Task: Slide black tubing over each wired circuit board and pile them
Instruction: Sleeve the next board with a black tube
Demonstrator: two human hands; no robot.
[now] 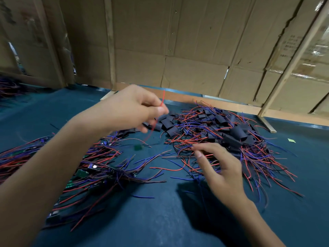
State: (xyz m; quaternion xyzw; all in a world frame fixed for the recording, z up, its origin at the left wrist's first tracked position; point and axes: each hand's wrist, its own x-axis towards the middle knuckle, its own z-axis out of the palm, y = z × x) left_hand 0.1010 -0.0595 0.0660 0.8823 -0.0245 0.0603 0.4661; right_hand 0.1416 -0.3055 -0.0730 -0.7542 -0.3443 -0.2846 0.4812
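Pinching a red wire [162,102] between thumb and forefinger, left hand [131,107] raised above the blue-green table [160,220], small green circuit board [138,147] dangling blurred at the wire's lower end. Right hand [219,168] low, fingers loosely curled, fingertips close among loose wires at the edge of the finished pile [222,132], whether gripping any of them impossible to tell. Best done, probably, by steadying the board first, gathering its leads into one straight bundle, then picking a single black tubing piece [168,124] from the heap just beyond the left hand and feeding it wire-ends first, no snagging on neighbouring strands. Unsleeved boards [83,173] lying tangled at the left, well apart from the sleeved ones. Behind, cardboard sheets [178,41] braced by wooden battens [110,43], closing off the bench.
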